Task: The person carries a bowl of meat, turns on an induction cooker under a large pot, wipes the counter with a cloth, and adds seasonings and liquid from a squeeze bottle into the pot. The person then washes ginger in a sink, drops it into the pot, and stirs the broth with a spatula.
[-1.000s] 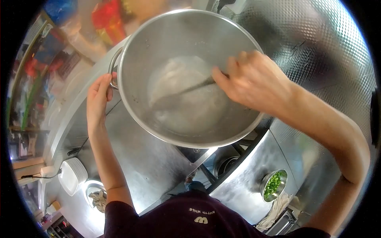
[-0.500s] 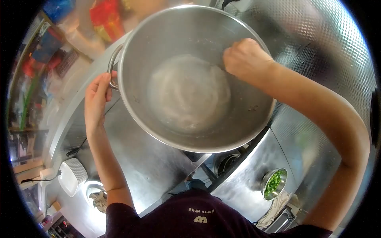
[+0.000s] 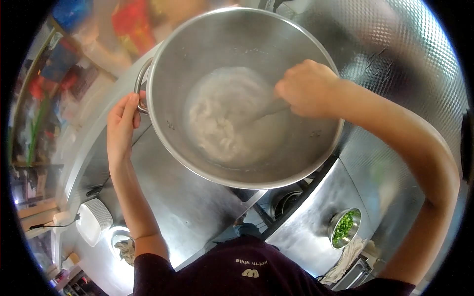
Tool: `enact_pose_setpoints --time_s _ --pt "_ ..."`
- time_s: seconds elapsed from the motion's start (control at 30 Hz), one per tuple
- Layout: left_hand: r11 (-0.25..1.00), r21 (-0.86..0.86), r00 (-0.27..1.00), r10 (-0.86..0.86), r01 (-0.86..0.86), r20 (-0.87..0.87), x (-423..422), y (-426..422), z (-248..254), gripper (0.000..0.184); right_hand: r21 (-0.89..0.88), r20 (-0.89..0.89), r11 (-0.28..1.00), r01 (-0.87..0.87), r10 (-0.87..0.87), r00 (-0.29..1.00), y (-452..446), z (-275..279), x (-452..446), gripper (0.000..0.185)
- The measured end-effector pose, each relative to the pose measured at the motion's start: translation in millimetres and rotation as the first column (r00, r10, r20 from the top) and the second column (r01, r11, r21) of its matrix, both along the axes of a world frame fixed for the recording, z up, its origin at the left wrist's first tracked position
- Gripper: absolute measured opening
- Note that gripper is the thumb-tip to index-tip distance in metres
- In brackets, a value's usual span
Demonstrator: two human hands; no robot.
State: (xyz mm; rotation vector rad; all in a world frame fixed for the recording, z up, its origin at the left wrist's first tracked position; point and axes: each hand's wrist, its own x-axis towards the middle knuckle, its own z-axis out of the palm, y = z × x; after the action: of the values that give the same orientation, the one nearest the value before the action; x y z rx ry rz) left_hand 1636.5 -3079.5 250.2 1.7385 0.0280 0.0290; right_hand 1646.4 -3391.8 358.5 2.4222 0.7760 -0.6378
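Note:
A large steel pot (image 3: pixel 173 143) holds cloudy, whitish liquid (image 3: pixel 222 113) with pale lumps or foam on its left side. My left hand (image 3: pixel 125 111) is closed round the loop handle (image 3: pixel 141 81) on the pot's left. Inside the pot's right part, my right hand (image 3: pixel 306 90) is closed on the upper end of a stirring tool (image 3: pixel 269 109). The tool slants down to the left into the liquid; its lower end is hidden.
A metal bowl of chopped greens (image 3: pixel 343 228) stands on the steel counter at the lower right, beside a cloth (image 3: pixel 345 261). Stacked white trays (image 3: pixel 94 222) and a round container with a crumpled cloth (image 3: pixel 127 250) are at the lower left.
My right hand has moved over the pot, first up and right, then slightly down, with the tool. The liquid's surface pattern has shifted. My left hand stays on the handle.

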Motion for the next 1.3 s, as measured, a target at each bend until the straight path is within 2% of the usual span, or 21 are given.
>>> enact_pose_setpoints --time_s 0.07,0.17,0.27,0.3,0.4,0.5,0.57,0.63,0.73,0.8,0.9,1.0,1.03,1.13,1.23,1.3 --pt "1.000 0.001 1.000 0.006 -0.006 -0.011 0 0 0 0.029 0.096 -0.016 0.995 0.037 -0.036 0.999 -8 3 1 0.028" --pt "0.999 -0.041 0.999 0.025 -0.026 -0.024 1 3 -7 0.030 0.109 -0.034 0.986 0.125 -0.122 0.992 -17 18 3 0.035" --pt "0.999 -0.020 0.999 0.036 -0.037 -0.027 2 4 -8 0.031 0.106 0.065 0.988 0.109 -0.117 0.991 -28 31 3 0.032" --pt "0.999 -0.022 0.999 0.039 -0.039 -0.022 2 3 -7 0.031 0.066 0.117 0.985 0.160 -0.167 0.979 -29 37 3 0.031" --pt "0.999 -0.028 0.999 0.036 -0.036 -0.015 1 1 -5 0.031 -0.062 0.241 0.997 0.049 -0.032 0.970 -27 64 1 0.030" --pt "0.999 -0.041 1.000 0.019 -0.020 -0.014 2 3 -7 0.031 -0.187 0.420 0.979 0.080 0.006 0.907 -23 75 -5 0.024" --pt "0.999 -0.047 1.000 0.018 -0.018 -0.009 2 3 -8 0.031 -0.240 0.391 0.971 -0.015 0.111 0.914 -8 96 -13 0.020" --pt "0.999 -0.036 0.999 0.025 -0.026 -0.021 1 3 -8 0.031 -0.304 0.404 0.946 -0.116 0.238 0.883 -4 95 -13 0.022" --pt "0.998 -0.032 0.999 0.045 -0.046 -0.022 1 0 -6 0.030 -0.338 0.544 0.901 -0.272 0.422 0.725 -12 45 3 0.027" --pt "0.998 -0.035 0.998 0.054 -0.054 -0.017 1 -1 -6 0.030 -0.260 0.708 0.879 -0.399 0.455 0.540 -11 8 9 0.019" --pt "0.998 -0.041 0.998 0.056 -0.057 -0.013 2 1 -10 0.029 -0.388 0.596 0.823 -0.416 0.568 0.568 -2 -18 8 0.009" --pt "0.998 -0.032 0.998 0.062 -0.063 -0.012 4 2 -12 0.029 -0.411 0.429 0.818 -0.403 0.564 0.705 -1 -32 7 0.007" --pt "0.997 -0.033 0.998 0.070 -0.070 -0.008 3 2 -13 0.029 -0.371 0.395 0.845 -0.386 0.520 0.758 2 -24 3 0.011" --pt "0.998 -0.028 0.998 0.055 -0.055 0.010 0 -2 -8 0.029 -0.196 0.241 0.919 -0.343 0.384 0.891 2 -10 -7 0.005" --pt "0.999 -0.044 1.000 0.023 -0.022 0.018 1 -1 -8 0.029 -0.136 0.265 0.904 -0.406 0.428 0.864 1 -4 -29 0.007" --pt "0.999 -0.044 1.000 0.022 -0.021 0.017 1 -1 -8 0.029 -0.126 0.195 0.897 -0.423 0.440 0.876 1 0 -42 0.007"
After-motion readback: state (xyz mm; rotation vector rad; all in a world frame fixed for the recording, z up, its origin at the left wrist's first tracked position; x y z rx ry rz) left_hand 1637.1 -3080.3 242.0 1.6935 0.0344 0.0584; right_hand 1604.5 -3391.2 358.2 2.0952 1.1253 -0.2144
